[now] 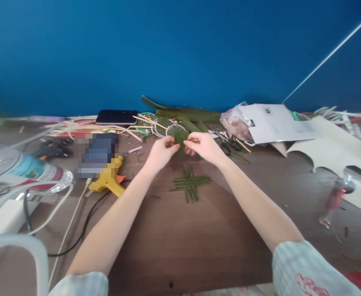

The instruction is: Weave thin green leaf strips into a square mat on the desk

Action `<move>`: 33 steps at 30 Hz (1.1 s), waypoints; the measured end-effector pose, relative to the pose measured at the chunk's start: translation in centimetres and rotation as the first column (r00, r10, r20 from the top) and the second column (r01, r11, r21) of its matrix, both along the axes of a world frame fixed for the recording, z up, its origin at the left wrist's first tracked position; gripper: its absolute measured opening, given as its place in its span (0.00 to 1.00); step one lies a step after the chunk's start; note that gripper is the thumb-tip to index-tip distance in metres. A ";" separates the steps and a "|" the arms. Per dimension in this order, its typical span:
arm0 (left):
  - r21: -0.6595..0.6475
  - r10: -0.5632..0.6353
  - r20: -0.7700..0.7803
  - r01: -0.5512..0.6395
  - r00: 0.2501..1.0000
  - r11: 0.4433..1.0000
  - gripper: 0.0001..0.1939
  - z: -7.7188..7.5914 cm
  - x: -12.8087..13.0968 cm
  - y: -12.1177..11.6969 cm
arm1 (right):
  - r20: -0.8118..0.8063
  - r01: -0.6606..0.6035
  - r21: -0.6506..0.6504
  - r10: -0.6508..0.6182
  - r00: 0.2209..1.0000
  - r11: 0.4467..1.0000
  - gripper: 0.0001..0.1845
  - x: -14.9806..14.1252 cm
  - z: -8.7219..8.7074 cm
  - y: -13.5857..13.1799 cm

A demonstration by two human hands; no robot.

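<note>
A broad piece of green leaf (179,142) is held upright over the table between my two hands. My left hand (164,153) pinches its left edge between thumb and fingers. On the other edge, my right hand (202,149) closes its thumb and fingers in the same way. Below them, a cross of woven green leaf strips (190,183) lies flat on the wood. Just behind the held leaf sit round woven green pieces with pale rims (164,126), partly hidden. Long green leaves (189,114) stretch along the wall behind.
At left are a yellow glue gun (108,179), a plastic bottle (26,168), cables and a black phone (117,116). To the right lie scissors (230,146), a plastic bag (236,122), white paper (275,123) and cut cardboard (337,150). A blue wall (180,49) bounds the table.
</note>
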State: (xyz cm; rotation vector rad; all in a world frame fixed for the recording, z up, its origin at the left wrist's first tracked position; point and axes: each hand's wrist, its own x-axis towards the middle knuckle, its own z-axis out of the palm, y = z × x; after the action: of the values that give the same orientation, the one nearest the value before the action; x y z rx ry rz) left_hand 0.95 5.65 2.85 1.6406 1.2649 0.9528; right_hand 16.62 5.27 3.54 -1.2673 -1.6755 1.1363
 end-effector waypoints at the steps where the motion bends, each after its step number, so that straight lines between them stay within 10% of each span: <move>1: -0.007 0.001 0.011 -0.001 1.000 1.000 0.07 0.0 0.0 0.1 | -0.012 -0.006 -0.011 0.006 1.000 1.000 0.06 0.1 0.0 0.1; 20: -0.119 0.029 0.164 -0.010 0.986 0.993 0.07 -0.3 0.2 0.1 | -0.076 0.017 -0.117 -0.026 0.997 0.993 0.02 0.3 -0.2 0.2; 33: -0.121 0.012 0.263 0.020 0.965 0.992 0.08 -0.1 0.3 0.1 | 0.184 0.186 -0.062 -0.172 0.968 0.981 0.03 1.7 -1.1 1.2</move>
State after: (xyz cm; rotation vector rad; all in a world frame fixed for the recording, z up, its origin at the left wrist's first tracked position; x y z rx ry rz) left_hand 1.24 5.78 2.73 1.3703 1.1154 1.0317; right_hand 18.28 6.50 2.43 -1.5766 -1.6175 1.0139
